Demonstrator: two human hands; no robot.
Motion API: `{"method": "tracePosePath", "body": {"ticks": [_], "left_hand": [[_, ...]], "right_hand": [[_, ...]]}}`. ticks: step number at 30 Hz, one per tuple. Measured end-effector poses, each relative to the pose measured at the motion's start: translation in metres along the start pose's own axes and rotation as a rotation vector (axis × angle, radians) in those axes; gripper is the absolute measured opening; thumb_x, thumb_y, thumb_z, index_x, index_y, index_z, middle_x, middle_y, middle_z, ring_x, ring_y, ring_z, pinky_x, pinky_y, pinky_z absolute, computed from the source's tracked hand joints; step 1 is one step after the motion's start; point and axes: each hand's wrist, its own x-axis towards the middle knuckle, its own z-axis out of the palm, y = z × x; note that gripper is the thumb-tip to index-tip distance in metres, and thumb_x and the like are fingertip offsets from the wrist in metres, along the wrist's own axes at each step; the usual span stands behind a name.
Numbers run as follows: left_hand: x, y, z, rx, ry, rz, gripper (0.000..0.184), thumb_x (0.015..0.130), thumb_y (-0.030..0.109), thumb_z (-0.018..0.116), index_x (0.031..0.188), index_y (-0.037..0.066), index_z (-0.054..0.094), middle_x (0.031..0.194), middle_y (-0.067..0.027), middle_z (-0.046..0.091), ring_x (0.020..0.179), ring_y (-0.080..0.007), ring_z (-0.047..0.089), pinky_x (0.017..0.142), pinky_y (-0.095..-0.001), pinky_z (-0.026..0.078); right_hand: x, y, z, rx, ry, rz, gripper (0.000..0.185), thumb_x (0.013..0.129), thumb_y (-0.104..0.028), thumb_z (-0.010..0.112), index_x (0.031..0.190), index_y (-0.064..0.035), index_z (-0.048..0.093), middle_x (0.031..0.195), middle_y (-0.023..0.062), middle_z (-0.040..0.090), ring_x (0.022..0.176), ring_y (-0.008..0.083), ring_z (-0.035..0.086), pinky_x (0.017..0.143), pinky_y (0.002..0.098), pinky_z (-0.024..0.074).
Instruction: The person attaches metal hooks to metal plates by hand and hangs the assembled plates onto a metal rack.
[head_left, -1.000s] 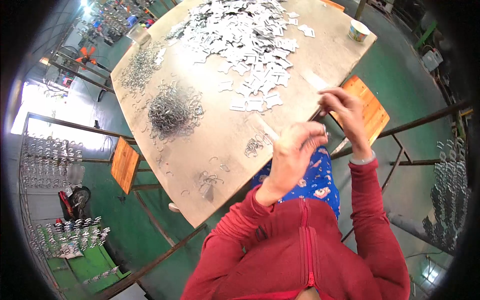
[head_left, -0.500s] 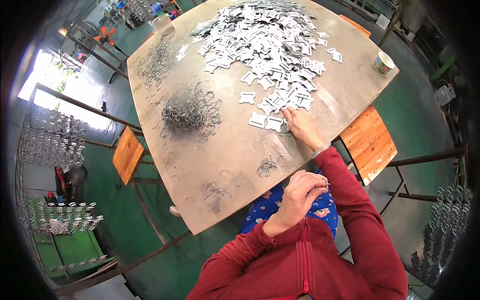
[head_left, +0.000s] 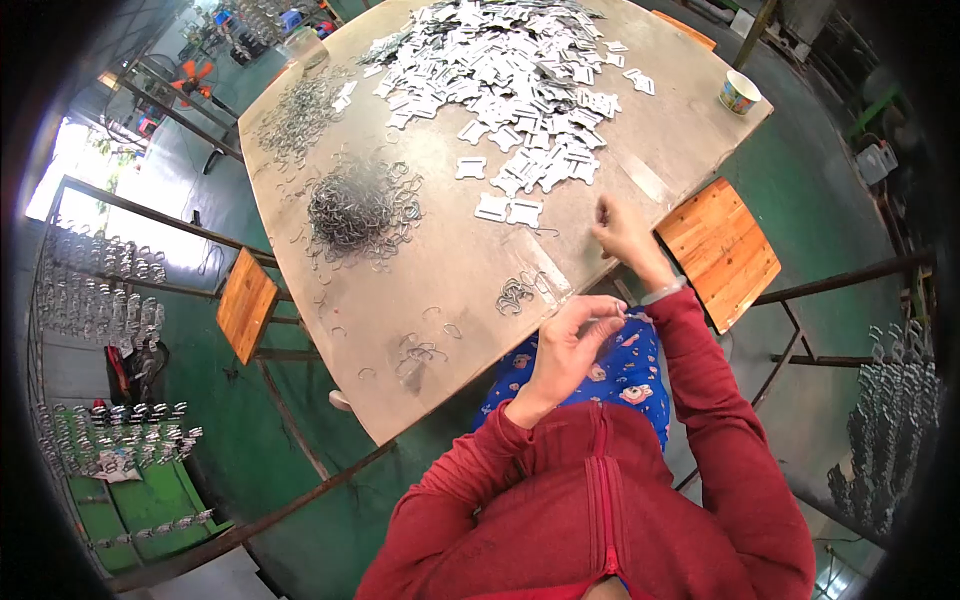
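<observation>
While the left hand (head_left: 562, 350) pinches a shiny piece (head_left: 619, 311), what the right hand (head_left: 627, 238) grips cannot be told; notched white plates (head_left: 505, 85) heap at twelve o'clock, curved wires (head_left: 350, 210) at ten.

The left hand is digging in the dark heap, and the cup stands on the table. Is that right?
Not quite: the head view shows the left hand away from the dark heap, over the lap. The cup does stand on the table.
</observation>
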Motion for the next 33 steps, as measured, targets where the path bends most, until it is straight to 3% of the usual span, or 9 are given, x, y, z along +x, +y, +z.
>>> {"method": "tracePosePath", "body": {"ticks": [1,4,7,11,15,23,28,32,33], "left_hand": [[0.000,-0.002,-0.001,-0.028,-0.002,-0.012,0.009,0.085,0.003,0.061,0.094,0.000,0.061,0.097,-0.0082,0.065,0.090,-0.0130,0.059,0.083,-0.0273,0.047],[0.004,-0.007,0.001,-0.080,-0.003,-0.041,0.010,0.085,0.005,0.061,0.095,0.000,0.062,0.096,-0.0079,0.065,0.089,-0.0119,0.059,0.082,-0.0265,0.047],[0.007,-0.013,0.003,-0.076,0.007,-0.064,0.012,0.084,0.006,0.063,0.094,-0.001,0.063,0.092,-0.0078,0.067,0.087,-0.0108,0.060,0.078,-0.0256,0.048],[0.010,-0.011,0.003,-0.036,-0.015,-0.089,0.012,0.084,0.007,0.064,0.093,-0.001,0.064,0.090,-0.0065,0.068,0.083,-0.0101,0.060,0.076,-0.0244,0.048],[0.009,-0.007,0.002,-0.032,-0.023,-0.120,0.012,0.084,0.007,0.063,0.093,-0.001,0.064,0.089,-0.0053,0.067,0.082,-0.0093,0.060,0.074,-0.0234,0.048],[0.010,-0.009,0.003,-0.062,-0.041,-0.185,0.009,0.086,0.005,0.060,0.093,0.000,0.063,0.091,-0.0053,0.067,0.085,-0.0093,0.060,0.077,-0.0236,0.048],[0.010,-0.011,0.002,-0.001,-0.020,-0.149,0.013,0.082,0.010,0.062,0.091,0.000,0.064,0.081,-0.0066,0.065,0.081,-0.0136,0.061,0.075,-0.0266,0.047],[0.003,-0.006,-0.018,0.142,-0.051,-0.069,0.033,0.078,0.017,0.069,0.106,0.002,0.060,0.106,-0.0118,0.061,0.097,-0.0238,0.058,0.086,-0.0322,0.044],[0.006,-0.009,-0.026,0.108,-0.002,0.053,0.042,0.077,0.019,0.071,0.112,0.003,0.057,0.116,-0.0130,0.056,0.104,-0.0267,0.054,0.090,-0.0344,0.042]], "right_hand": [[-0.007,0.006,-0.007,0.193,0.025,0.027,0.011,0.073,-0.001,0.055,0.081,-0.0005,0.047,0.068,0.0079,0.054,0.050,0.0149,0.057,0.037,0.0295,0.0433],[-0.045,-0.004,-0.034,0.725,-0.031,0.084,0.021,0.075,-0.003,0.061,0.096,-0.0018,0.056,0.075,0.0022,0.057,0.061,0.0134,0.059,0.054,0.0244,0.0487],[-0.078,-0.018,-0.040,1.059,-0.095,0.152,0.028,0.078,-0.004,0.061,0.105,-0.0004,0.055,0.081,0.0052,0.062,0.072,0.0135,0.061,0.064,0.0256,0.0483],[-0.103,-0.030,-0.036,1.259,-0.064,0.193,0.029,0.078,-0.006,0.065,0.104,-0.0024,0.054,0.082,0.0057,0.063,0.070,0.0107,0.059,0.062,0.0217,0.0445],[-0.107,-0.022,-0.030,1.145,0.047,0.062,0.030,0.074,-0.003,0.069,0.098,-0.0039,0.053,0.071,0.0023,0.062,0.064,0.0084,0.057,0.056,0.0188,0.0391],[-0.117,-0.040,-0.038,0.944,0.166,-0.014,0.027,0.074,0.001,0.067,0.097,-0.0018,0.053,0.071,0.0030,0.060,0.066,0.0094,0.058,0.061,0.0210,0.0454],[-0.131,-0.058,-0.040,0.597,0.241,-0.137,0.022,0.074,0.001,0.067,0.093,-0.0016,0.056,0.077,0.0019,0.060,0.072,0.0079,0.059,0.064,0.0207,0.0471],[-0.140,-0.054,-0.028,0.666,0.272,-0.224,0.022,0.076,0.008,0.065,0.094,-0.0006,0.056,0.085,0.0036,0.060,0.079,0.0107,0.059,0.074,0.0236,0.0482],[-0.141,-0.054,-0.028,0.631,0.272,-0.244,0.022,0.076,0.008,0.066,0.093,-0.0005,0.056,0.085,0.0038,0.059,0.080,0.0109,0.059,0.074,0.0238,0.0478]]}}
